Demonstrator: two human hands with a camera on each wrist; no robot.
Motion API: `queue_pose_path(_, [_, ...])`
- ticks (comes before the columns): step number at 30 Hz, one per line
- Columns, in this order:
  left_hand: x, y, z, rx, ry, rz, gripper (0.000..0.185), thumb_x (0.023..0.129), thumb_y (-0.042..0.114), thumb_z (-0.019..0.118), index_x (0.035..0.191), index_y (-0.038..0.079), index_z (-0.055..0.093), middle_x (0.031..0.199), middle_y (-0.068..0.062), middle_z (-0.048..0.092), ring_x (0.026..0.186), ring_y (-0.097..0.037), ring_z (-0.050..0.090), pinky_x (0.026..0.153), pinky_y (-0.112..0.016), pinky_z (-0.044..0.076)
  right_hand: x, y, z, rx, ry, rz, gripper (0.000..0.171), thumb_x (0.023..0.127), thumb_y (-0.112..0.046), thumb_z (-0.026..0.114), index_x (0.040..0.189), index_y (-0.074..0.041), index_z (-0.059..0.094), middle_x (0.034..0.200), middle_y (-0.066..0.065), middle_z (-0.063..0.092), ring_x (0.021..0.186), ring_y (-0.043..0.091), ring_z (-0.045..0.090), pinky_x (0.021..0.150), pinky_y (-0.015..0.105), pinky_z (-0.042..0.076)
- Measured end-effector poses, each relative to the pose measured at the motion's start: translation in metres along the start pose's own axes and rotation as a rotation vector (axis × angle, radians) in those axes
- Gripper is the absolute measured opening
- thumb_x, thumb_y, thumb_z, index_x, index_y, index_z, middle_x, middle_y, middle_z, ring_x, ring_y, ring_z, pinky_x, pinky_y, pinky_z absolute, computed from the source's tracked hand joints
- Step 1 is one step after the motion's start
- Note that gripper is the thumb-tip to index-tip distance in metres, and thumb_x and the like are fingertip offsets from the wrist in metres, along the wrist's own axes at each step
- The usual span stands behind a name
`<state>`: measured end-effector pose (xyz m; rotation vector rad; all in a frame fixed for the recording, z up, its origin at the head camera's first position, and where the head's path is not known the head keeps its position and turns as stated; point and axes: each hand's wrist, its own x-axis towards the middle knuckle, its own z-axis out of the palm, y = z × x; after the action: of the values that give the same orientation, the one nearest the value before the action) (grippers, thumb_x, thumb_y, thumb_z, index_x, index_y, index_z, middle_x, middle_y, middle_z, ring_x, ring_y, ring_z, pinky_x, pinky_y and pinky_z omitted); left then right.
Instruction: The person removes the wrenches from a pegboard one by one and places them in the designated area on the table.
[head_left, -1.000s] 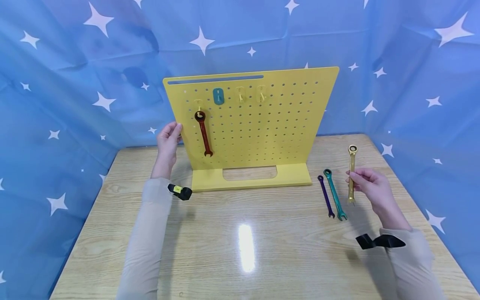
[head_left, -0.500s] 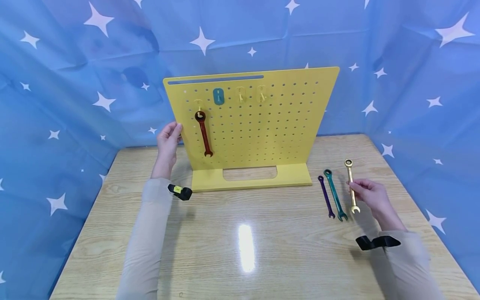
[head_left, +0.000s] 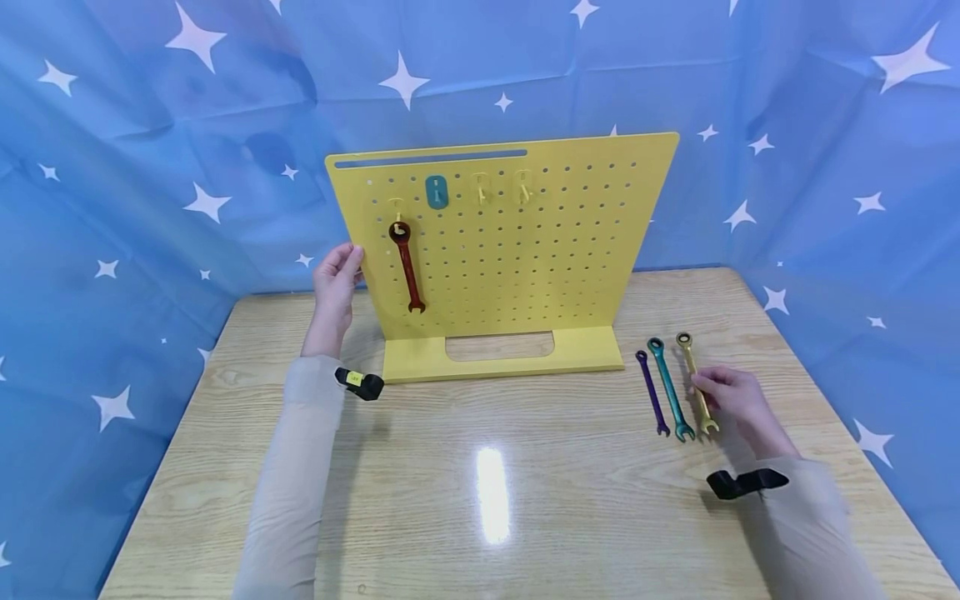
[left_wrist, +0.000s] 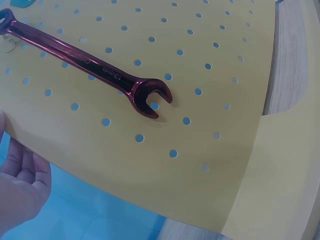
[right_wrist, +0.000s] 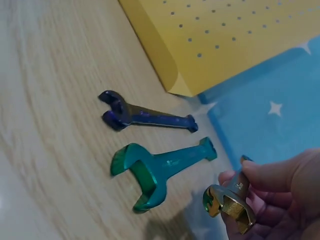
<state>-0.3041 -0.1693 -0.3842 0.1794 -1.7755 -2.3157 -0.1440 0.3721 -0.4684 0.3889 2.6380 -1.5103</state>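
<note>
The left hand [head_left: 334,280] pinches the pegboard [head_left: 525,279] at left, likely steadying it. Right of it, the right hand [head_left: 737,398] pinches a gold wrench [head_left: 692,365].

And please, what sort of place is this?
Probably a staged tabletop set-up rather than a working garage: a blue cloth with white stars hangs behind a wood-grain table, on which stands a yellow pegboard.

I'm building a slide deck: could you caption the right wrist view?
Right hand grips a gold wrench beside a green wrench and a purple wrench, yellow pegboard beyond.
</note>
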Motion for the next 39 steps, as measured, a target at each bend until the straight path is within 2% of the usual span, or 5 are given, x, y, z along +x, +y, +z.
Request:
queue_pose_path(8, [-0.0010, -0.0003, 0.0001, -0.004, 0.004, -0.004, 0.008, 0.089, 0.016, 0.065, 0.081, 0.017, 0.066, 0.079, 0.004, 0.061, 0.075, -0.009, 0.054, 0.072, -0.024, 0.044, 0.0039, 0.0049, 0.0043, -0.108, -0.022, 0.060, 0.038, 0.096, -0.018, 0.053, 0.112, 0.016, 0.053, 0.071, -0.006, 0.059, 0.060, 0.007, 0.051, 0.054, 0.022, 0.046])
queue_pose_path(15, [-0.0016, -0.0007, -0.0007, 0.005, 0.006, 0.001, 0.008, 0.089, 0.017, 0.065, 0.081, 0.017, 0.064, 0.078, 0.004, 0.060, 0.074, -0.009, 0.053, 0.072, -0.024, 0.044, 0.0037, 0.0044, 0.0091, -0.201, -0.009, 0.055, 0.032, 0.095, -0.016, 0.053, 0.104, 0.014, 0.057, 0.076, 0.004, 0.058, 0.061, 0.011, 0.051, 0.052, 0.024, 0.046])
queue_pose_path(22, [-0.0015, -0.0011, -0.0009, -0.013, 0.006, 0.004, 0.008, 0.090, 0.015, 0.065, 0.082, 0.016, 0.067, 0.079, 0.004, 0.062, 0.073, -0.009, 0.055, 0.069, -0.021, 0.046, 0.0076, 0.0037, 0.0091, -0.262, 0.005, 0.071, 0.029, 0.094, -0.017, 0.055, 0.100, 0.011, 0.058, 0.077, 0.008, 0.059, 0.063, 0.013, 0.053, 0.053, 0.024, 0.049])
queue_pose_path(32, [-0.0011, 0.0001, -0.0005, -0.017, -0.002, 0.006, 0.006, 0.089, 0.016, 0.065, 0.083, 0.014, 0.066, 0.079, 0.004, 0.061, 0.074, -0.009, 0.055, 0.070, -0.022, 0.046, 0.0081, -0.0017, 0.0041, -0.331, -0.015, 0.050, 0.026, 0.091, -0.016, 0.058, 0.090, 0.010, 0.060, 0.068, 0.004, 0.057, 0.059, 0.014, 0.052, 0.050, 0.026, 0.045])
queue_pose_path(39, [-0.0005, 0.0000, 0.0004, -0.015, 0.004, 0.013, 0.009, 0.089, 0.016, 0.065, 0.081, 0.018, 0.066, 0.078, 0.004, 0.061, 0.073, -0.009, 0.055, 0.068, -0.021, 0.045, 0.0095, 0.0033, 0.0037, -0.360, 0.033, 0.033, 0.026, 0.090, -0.021, 0.061, 0.081, 0.003, 0.061, 0.063, 0.001, 0.053, 0.056, 0.015, 0.047, 0.046, 0.027, 0.040])
